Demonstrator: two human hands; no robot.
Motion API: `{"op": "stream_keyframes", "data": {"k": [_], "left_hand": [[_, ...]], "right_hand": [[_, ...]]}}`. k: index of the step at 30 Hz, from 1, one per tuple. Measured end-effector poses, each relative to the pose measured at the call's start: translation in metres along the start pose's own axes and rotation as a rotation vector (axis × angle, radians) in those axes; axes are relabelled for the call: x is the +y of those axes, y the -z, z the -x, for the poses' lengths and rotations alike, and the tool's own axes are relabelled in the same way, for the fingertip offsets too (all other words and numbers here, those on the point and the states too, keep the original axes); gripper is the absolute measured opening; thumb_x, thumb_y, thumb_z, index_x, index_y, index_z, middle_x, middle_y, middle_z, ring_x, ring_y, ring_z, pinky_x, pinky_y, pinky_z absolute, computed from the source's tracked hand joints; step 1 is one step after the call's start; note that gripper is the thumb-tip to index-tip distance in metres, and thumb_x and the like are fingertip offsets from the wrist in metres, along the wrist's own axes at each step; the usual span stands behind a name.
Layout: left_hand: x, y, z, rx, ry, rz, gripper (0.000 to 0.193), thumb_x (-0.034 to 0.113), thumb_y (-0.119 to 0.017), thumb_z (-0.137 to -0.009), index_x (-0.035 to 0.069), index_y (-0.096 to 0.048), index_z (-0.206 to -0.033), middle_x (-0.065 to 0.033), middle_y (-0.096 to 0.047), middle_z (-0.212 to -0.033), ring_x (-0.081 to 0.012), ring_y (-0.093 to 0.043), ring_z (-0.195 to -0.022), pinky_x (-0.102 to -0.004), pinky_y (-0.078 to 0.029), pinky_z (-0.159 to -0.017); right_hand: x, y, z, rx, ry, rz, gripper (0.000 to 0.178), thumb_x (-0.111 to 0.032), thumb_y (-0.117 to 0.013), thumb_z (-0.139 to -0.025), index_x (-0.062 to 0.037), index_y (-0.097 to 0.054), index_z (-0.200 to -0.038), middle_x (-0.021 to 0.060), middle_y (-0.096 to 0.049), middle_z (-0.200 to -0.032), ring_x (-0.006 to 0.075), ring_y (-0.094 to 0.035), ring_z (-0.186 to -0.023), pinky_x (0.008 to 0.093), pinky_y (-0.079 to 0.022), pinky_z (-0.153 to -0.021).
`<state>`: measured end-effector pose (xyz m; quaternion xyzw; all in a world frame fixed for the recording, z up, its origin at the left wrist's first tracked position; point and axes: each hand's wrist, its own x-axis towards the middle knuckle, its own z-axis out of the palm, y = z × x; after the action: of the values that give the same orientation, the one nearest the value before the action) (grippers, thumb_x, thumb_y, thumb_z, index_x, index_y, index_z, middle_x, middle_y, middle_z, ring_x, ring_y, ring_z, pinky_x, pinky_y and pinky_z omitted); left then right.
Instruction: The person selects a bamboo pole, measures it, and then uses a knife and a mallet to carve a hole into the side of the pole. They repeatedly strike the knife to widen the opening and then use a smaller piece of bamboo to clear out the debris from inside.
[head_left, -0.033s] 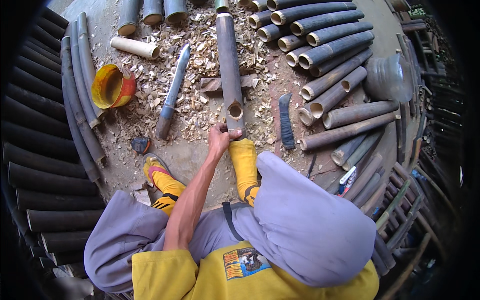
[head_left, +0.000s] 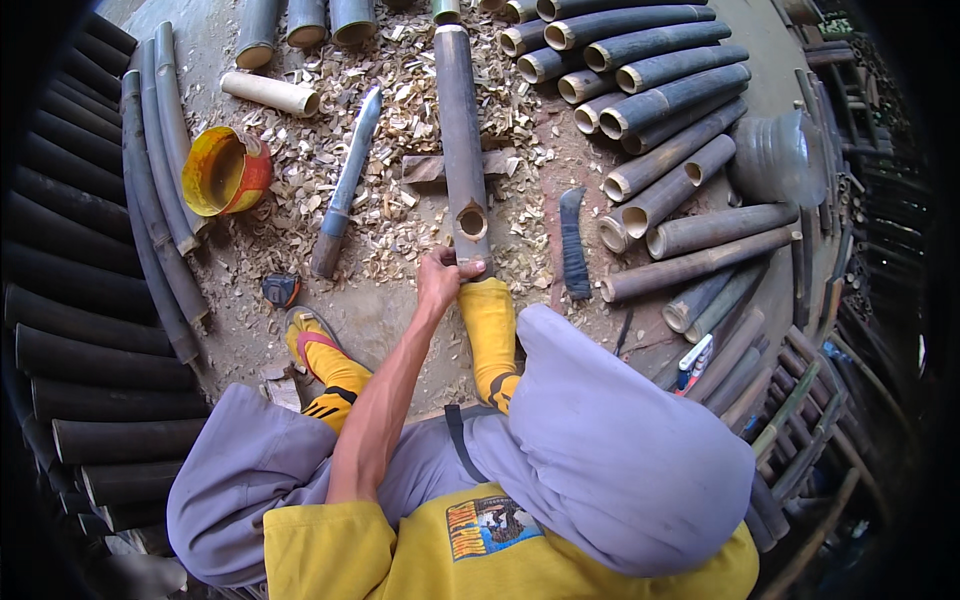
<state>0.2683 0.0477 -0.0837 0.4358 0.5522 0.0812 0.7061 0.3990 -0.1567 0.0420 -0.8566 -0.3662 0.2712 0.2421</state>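
Note:
A dark bamboo tube (head_left: 460,130) lies lengthwise in front of me, its far end pointing away. A round hole (head_left: 471,222) is cut in its upper face towards my end. My left hand (head_left: 446,274) is closed round the near end, thumb across the top. My yellow-socked foot (head_left: 487,310) sits right against that end. Beneath the tube's middle lies a wooden block (head_left: 425,169). To the left rests a long tool with a pale blade and dark handle (head_left: 350,190); to the right, a curved dark tool with a wrapped handle (head_left: 574,245). My right hand is out of sight.
Wood chips (head_left: 400,90) cover the ground around the tube. Cut bamboo tubes (head_left: 690,95) are stacked at right, with more dark lengths (head_left: 100,350) at left. A yellow-red bucket (head_left: 225,172), a tape measure (head_left: 281,290) and a clear plastic container (head_left: 775,160) stand about.

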Motion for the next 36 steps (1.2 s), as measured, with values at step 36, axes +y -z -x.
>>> {"op": "stream_keyframes", "data": {"k": [36], "left_hand": [[0.031, 0.0, 0.035, 0.074, -0.396, -0.442, 0.05, 0.01, -0.071, -0.078, 0.025, -0.059, -0.125, -0.0168, -0.05, -0.117, -0.0342, -0.059, -0.102, -0.0408, -0.051, -0.086]], "right_hand": [[-0.066, -0.006, -0.124, 0.249, 0.304, -0.071, 0.051, -0.01, -0.071, -0.072, -0.0031, -0.043, -0.115, 0.0148, -0.058, -0.093, 0.0232, -0.06, -0.077, 0.0365, -0.049, -0.072]]}}
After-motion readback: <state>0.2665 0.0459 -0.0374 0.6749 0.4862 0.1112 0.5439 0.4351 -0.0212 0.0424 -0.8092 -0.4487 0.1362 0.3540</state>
